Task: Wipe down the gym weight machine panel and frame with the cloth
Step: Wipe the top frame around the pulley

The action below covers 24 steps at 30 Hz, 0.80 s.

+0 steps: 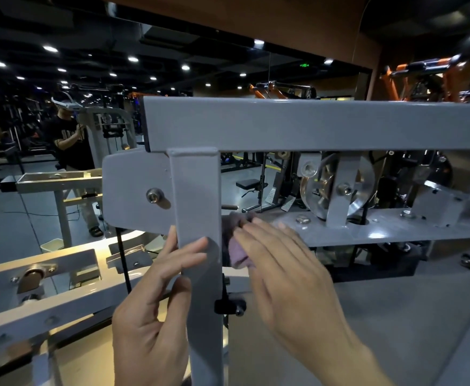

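- Head view: grey-painted machine frame [312,123], glossy, with bolted upright post [197,196].
- Cloth [238,253], mauve, bunched, just right of post, against lower plate.
- Right hand [286,271]: fingers straight, pressing cloth.
- Left hand [155,310]: fingers curled round post.

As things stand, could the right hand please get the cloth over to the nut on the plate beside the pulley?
Probably yes: the right hand presses the cloth on the same plate, and the stretch to the nut looks bare; the pulley stands just behind.
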{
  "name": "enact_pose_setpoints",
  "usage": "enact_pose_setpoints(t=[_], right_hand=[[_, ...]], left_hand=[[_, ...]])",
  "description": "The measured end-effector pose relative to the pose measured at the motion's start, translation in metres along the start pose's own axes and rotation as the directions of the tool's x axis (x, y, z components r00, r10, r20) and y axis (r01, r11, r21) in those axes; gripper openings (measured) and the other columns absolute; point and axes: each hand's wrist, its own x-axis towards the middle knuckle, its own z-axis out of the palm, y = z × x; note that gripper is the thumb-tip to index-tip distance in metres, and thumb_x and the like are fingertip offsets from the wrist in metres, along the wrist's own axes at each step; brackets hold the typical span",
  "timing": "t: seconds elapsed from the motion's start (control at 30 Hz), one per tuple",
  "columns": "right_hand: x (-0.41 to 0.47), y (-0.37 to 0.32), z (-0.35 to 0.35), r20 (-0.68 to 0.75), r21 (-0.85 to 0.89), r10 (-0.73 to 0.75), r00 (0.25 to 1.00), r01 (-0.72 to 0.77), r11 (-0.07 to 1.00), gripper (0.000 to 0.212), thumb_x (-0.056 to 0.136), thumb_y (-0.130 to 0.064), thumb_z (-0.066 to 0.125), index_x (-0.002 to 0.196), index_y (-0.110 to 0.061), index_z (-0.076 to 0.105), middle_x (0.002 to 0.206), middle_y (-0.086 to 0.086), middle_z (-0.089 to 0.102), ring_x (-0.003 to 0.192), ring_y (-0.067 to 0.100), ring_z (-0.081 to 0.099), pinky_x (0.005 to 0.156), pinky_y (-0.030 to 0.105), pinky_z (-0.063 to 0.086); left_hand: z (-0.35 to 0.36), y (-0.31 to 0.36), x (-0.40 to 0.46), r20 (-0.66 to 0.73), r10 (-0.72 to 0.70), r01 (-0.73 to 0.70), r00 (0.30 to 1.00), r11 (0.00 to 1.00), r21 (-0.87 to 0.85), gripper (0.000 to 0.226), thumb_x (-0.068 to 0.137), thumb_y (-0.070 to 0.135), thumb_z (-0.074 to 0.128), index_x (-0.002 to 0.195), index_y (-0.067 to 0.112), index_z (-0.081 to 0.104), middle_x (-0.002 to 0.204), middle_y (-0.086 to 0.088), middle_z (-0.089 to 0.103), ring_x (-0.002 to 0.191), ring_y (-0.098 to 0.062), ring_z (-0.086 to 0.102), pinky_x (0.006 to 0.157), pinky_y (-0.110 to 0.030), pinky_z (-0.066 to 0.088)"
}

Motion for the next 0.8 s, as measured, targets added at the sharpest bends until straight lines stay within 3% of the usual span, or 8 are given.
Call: enact_pose_setpoints(t=[0.17, 0.27, 0.37, 0.47, 0.53, 0.6, 0.7, 0.8], right_hand=[[-0.014, 0.017, -0.023, -0.072, 0.047, 0.161, 0.984, -0.158, 0.986, 0.047, 0.093, -0.017, 0.048, 0.135, -0.009, 0.065, 0.142, -0.001, 0.062, 0.137, 0.012, 0.053, 0.12, 0.04, 0.035], [-0.005, 0.003, -0.022, -0.048, 0.011, 0.131, 0.99, -0.131, 0.991, 0.05, 0.087, -0.017, 0.049, 0.132, -0.006, 0.067, 0.138, 0.003, 0.064, 0.133, 0.016, 0.055, 0.119, 0.036, 0.034], [0.017, -0.015, -0.018, 0.1, -0.001, 0.056, 0.993, -0.056, 0.998, 0.044, 0.09, -0.024, 0.046, 0.122, -0.009, 0.072, 0.127, 0.005, 0.07, 0.124, 0.02, 0.061, 0.117, 0.035, 0.037], [0.044, -0.019, -0.019, 0.269, -0.054, 0.085, 0.959, -0.074, 0.996, 0.034, 0.097, -0.031, 0.04, 0.102, -0.016, 0.071, 0.105, 0.002, 0.072, 0.104, 0.017, 0.063, 0.105, 0.031, 0.045], [0.066, -0.019, -0.026, 0.403, -0.065, 0.192, 0.895, -0.181, 0.981, 0.037, 0.1, -0.031, 0.04, 0.107, -0.013, 0.072, 0.118, 0.005, 0.071, 0.12, 0.016, 0.06, 0.102, 0.031, 0.044], [0.073, -0.017, -0.029, 0.491, -0.03, 0.21, 0.845, -0.225, 0.974, 0.044, 0.105, -0.033, 0.035, 0.13, -0.01, 0.063, 0.147, 0.006, 0.056, 0.146, 0.013, 0.038, 0.115, 0.03, 0.031], [0.053, -0.025, -0.035, 0.483, -0.028, 0.152, 0.862, -0.158, 0.987, 0.051, 0.101, -0.039, 0.028, 0.133, -0.015, 0.06, 0.144, 0.004, 0.057, 0.138, 0.016, 0.045, 0.123, 0.036, 0.031], [0.04, -0.029, -0.042, 0.447, -0.029, 0.146, 0.883, -0.149, 0.988, 0.048, 0.095, -0.04, 0.03, 0.122, -0.021, 0.064, 0.129, -0.003, 0.066, 0.124, 0.013, 0.057, 0.119, 0.028, 0.034]], left_hand=[[0.002, -0.005, 0.001, -0.001, 0.036, -0.036, 0.999, 0.999, 0.008, 0.043, 0.091, -0.001, 0.051, 0.108, 0.033, 0.069, 0.13, 0.017, 0.069, 0.145, -0.015, 0.045, 0.113, -0.026, 0.041], [0.003, -0.008, -0.002, 0.027, 0.048, -0.048, 0.998, 0.999, 0.0, 0.042, 0.092, 0.006, 0.052, 0.112, 0.04, 0.067, 0.131, 0.016, 0.068, 0.146, -0.016, 0.043, 0.114, -0.029, 0.041], [-0.002, -0.019, 0.004, 0.044, 0.054, -0.053, 0.998, 0.998, -0.016, 0.054, 0.086, -0.004, 0.054, 0.113, 0.041, 0.067, 0.133, 0.015, 0.067, 0.148, -0.021, 0.041, 0.114, -0.033, 0.041], [-0.009, -0.043, 0.023, 0.17, -0.068, 0.081, 0.983, 0.994, -0.072, 0.042, 0.083, 0.032, 0.07, 0.117, 0.055, 0.065, 0.132, 0.02, 0.066, 0.144, -0.032, 0.045, 0.109, -0.026, 0.046], [-0.01, -0.041, 0.024, 0.184, -0.044, 0.058, 0.982, 0.996, -0.07, 0.039, 0.082, 0.035, 0.068, 0.118, 0.051, 0.066, 0.133, 0.02, 0.066, 0.143, -0.035, 0.046, 0.11, -0.019, 0.043], [-0.007, -0.029, 0.012, 0.176, 0.079, -0.072, 0.981, 0.996, -0.045, 0.049, 0.088, 0.01, 0.055, 0.118, 0.048, 0.064, 0.138, 0.016, 0.063, 0.145, -0.033, 0.044, 0.114, -0.022, 0.039], [-0.009, -0.039, 0.013, 0.208, 0.129, -0.115, 0.969, 0.99, -0.08, 0.048, 0.085, 0.01, 0.062, 0.118, 0.046, 0.065, 0.136, 0.011, 0.066, 0.147, -0.029, 0.042, 0.116, -0.029, 0.038], [-0.023, -0.069, 0.027, 0.282, -0.178, 0.168, 0.943, 0.984, 0.061, 0.065, 0.05, 0.054, 0.093, 0.108, 0.066, 0.066, 0.124, 0.021, 0.071, 0.14, -0.028, 0.052, 0.116, -0.04, 0.041]])
